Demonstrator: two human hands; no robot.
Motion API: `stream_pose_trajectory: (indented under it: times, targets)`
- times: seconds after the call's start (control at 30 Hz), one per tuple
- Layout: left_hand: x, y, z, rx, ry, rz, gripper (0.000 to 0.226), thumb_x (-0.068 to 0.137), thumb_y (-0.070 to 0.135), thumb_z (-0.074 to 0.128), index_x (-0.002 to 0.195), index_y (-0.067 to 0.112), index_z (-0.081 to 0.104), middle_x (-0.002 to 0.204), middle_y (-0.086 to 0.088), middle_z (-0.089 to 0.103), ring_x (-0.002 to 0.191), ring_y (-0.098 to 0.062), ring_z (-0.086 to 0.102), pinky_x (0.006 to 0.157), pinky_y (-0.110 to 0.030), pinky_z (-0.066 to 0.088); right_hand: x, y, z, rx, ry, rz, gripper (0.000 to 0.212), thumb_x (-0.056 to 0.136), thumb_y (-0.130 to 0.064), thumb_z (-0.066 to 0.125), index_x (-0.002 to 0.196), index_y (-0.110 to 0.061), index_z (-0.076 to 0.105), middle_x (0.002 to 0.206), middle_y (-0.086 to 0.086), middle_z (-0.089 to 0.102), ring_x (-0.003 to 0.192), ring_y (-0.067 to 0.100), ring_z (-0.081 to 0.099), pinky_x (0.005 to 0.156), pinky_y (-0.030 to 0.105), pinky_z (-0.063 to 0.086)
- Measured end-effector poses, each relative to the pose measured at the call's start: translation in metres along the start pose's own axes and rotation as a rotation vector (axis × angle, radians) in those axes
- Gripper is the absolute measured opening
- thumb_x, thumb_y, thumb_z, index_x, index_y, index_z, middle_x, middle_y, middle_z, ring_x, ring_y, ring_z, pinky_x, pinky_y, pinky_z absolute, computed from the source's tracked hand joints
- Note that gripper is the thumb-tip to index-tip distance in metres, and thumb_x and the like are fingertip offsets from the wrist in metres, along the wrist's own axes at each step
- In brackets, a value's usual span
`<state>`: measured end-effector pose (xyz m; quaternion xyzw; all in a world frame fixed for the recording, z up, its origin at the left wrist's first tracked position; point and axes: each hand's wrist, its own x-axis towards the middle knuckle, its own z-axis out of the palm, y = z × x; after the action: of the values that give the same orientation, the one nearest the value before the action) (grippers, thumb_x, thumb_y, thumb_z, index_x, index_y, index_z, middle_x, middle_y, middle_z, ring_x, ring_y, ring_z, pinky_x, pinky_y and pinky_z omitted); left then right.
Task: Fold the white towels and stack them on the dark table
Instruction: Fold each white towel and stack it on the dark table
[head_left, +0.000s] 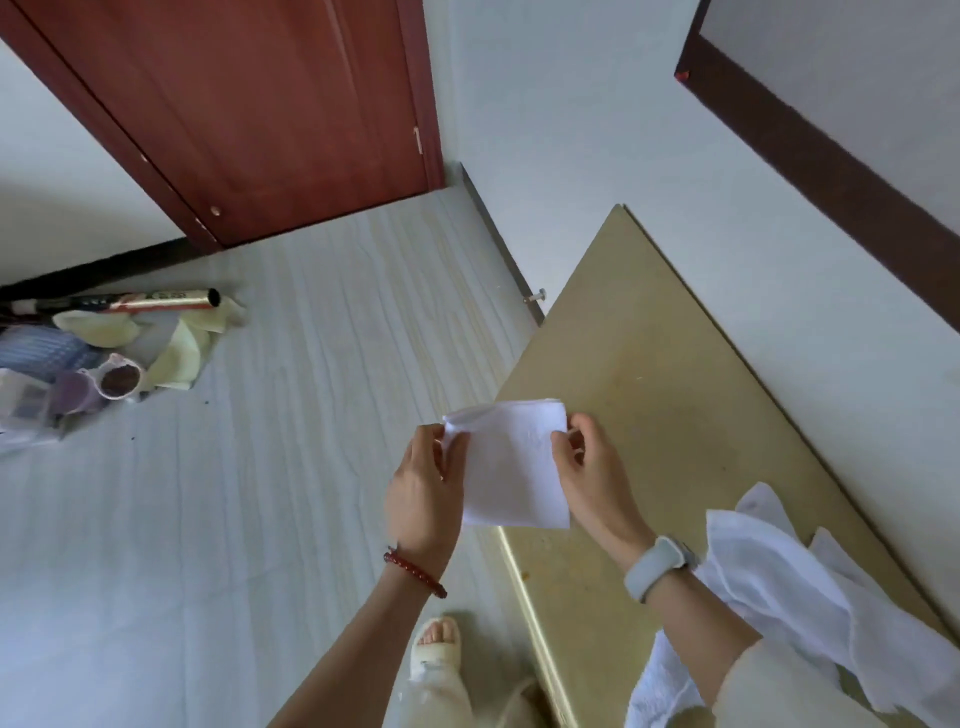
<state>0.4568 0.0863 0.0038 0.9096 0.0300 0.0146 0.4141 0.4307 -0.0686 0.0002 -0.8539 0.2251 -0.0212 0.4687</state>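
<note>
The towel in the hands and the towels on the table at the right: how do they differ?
The held towel is folded into a small flat rectangle; the loose towels lie spread and rumpled. Left hand and right hand pinch the first in the air; the others rest on the table. All are white.

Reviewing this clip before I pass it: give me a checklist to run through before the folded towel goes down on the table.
1. Left hand pinches the small folded white towel at its left edge: ok.
2. Right hand pinches its right edge: ok.
3. Towel folded flat, edges aligned: cannot tell; top left corner looks splayed.
4. Bare spot on the olive-tan tabletop ahead: ok.
5. Existing stack to place on: not ok, none visible.
6. Loose unfolded white towels remain: ok.
</note>
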Motion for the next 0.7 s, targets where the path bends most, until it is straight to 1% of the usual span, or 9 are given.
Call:
stream_pose_trajectory:
  times: [0.03,0.07,0.17,0.23,0.37,0.43,0.53,0.57,0.7]
  targets:
    - [0.001,-0.009,-0.014,0.045,0.028,0.02,0.016,0.092,0.027,0.053,0.089,0.011,0.053,0.072,0.001,0.055,0.062,-0.022,0.054,0.053,-0.03,0.04,-0.006,-0.012,0.013,-0.041,0.007,-0.038,0.008,0.093,-0.022,0.046,0.095,-0.016,0.05,0.066,-0.006,0.052,0.063,0.021,0.052,0.059,0.034,0.042]
    - [0.004,-0.017,-0.03,0.075,0.057,0.034,0.018,0.093,0.026,0.052,0.092,0.009,0.053,0.073,0.0,0.054,0.062,-0.025,0.053,0.053,-0.03,0.038,-0.012,-0.026,0.027,-0.08,0.018,-0.084,0.012,0.094,-0.024,0.045,0.099,-0.015,0.05,0.066,-0.004,0.053,0.065,0.025,0.054,0.058,0.036,0.042]
    - [0.012,-0.046,-0.089,0.135,0.147,0.034,0.02,0.093,0.024,0.051,0.1,0.006,0.055,0.082,-0.003,0.059,0.064,-0.032,0.057,0.054,-0.031,0.04,-0.038,-0.077,0.073,-0.195,0.038,-0.242,0.02,0.095,-0.025,0.044,0.108,-0.013,0.053,0.071,0.001,0.058,0.068,0.031,0.058,0.055,0.031,0.035]
    - [0.016,-0.072,-0.135,0.156,0.203,0.002,0.018,0.094,0.02,0.051,0.103,0.006,0.056,0.088,-0.008,0.063,0.065,-0.036,0.058,0.054,-0.033,0.04,-0.055,-0.117,0.111,-0.225,0.022,-0.341,0.022,0.096,-0.025,0.042,0.111,-0.013,0.054,0.084,0.004,0.065,0.073,0.032,0.06,0.057,0.031,0.033]
    - [0.033,-0.146,-0.245,0.205,0.285,-0.109,0.02,0.096,0.026,0.045,0.107,0.011,0.053,0.092,-0.006,0.064,0.072,-0.035,0.059,0.057,-0.031,0.035,-0.085,-0.208,0.211,-0.279,-0.103,-0.428,0.023,0.098,-0.029,0.033,0.112,-0.018,0.048,0.099,-0.002,0.063,0.079,0.031,0.058,0.06,0.032,0.031]
    - [0.045,-0.188,-0.306,0.21,0.325,-0.15,0.022,0.096,0.028,0.044,0.108,0.011,0.053,0.091,-0.005,0.064,0.075,-0.033,0.059,0.058,-0.031,0.034,-0.1,-0.254,0.268,-0.283,-0.166,-0.47,0.022,0.099,-0.029,0.032,0.111,-0.018,0.047,0.101,-0.004,0.062,0.081,0.03,0.058,0.061,0.031,0.03]
    - [0.057,-0.25,-0.394,0.182,0.388,-0.237,0.021,0.095,0.026,0.047,0.107,0.01,0.054,0.089,-0.005,0.064,0.078,-0.032,0.06,0.058,-0.03,0.032,-0.13,-0.317,0.354,-0.262,-0.262,-0.518,0.022,0.099,-0.03,0.032,0.108,-0.017,0.048,0.1,-0.002,0.063,0.082,0.03,0.057,0.062,0.031,0.03]
    - [0.06,-0.271,-0.421,0.161,0.398,-0.269,0.02,0.095,0.025,0.047,0.107,0.011,0.054,0.089,-0.004,0.064,0.079,-0.031,0.06,0.058,-0.031,0.032,-0.14,-0.337,0.382,-0.255,-0.298,-0.53,0.023,0.099,-0.03,0.032,0.108,-0.017,0.048,0.1,-0.001,0.063,0.083,0.03,0.057,0.062,0.031,0.03]
    - [0.07,-0.343,-0.511,0.084,0.393,-0.377,0.023,0.093,0.022,0.048,0.112,0.012,0.056,0.098,-0.001,0.065,0.083,-0.03,0.062,0.065,-0.034,0.044,-0.171,-0.405,0.481,-0.229,-0.416,-0.558,0.025,0.098,-0.03,0.034,0.113,-0.017,0.049,0.106,0.002,0.064,0.092,0.031,0.058,0.066,0.031,0.034]
